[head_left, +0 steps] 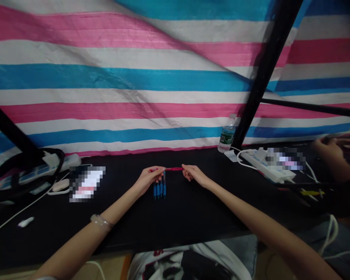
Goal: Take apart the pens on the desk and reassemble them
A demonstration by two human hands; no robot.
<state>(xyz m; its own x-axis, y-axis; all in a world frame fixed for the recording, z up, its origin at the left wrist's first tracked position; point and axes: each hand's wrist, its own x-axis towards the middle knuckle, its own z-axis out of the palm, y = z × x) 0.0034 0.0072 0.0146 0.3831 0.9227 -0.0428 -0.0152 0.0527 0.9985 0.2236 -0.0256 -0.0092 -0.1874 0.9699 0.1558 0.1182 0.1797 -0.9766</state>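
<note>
Both hands pinch the red pen (169, 169) — left hand (149, 179), right hand (194, 175) — blue pens (160, 189) below.

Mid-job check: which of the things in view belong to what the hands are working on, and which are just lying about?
In hand:
- red pen, pinched between left hand and right hand
- blue pens, hanging from the left hand

Lying about:
- water bottle by the striped sheet
- white power strip, right
- another person's hands, far right
</note>
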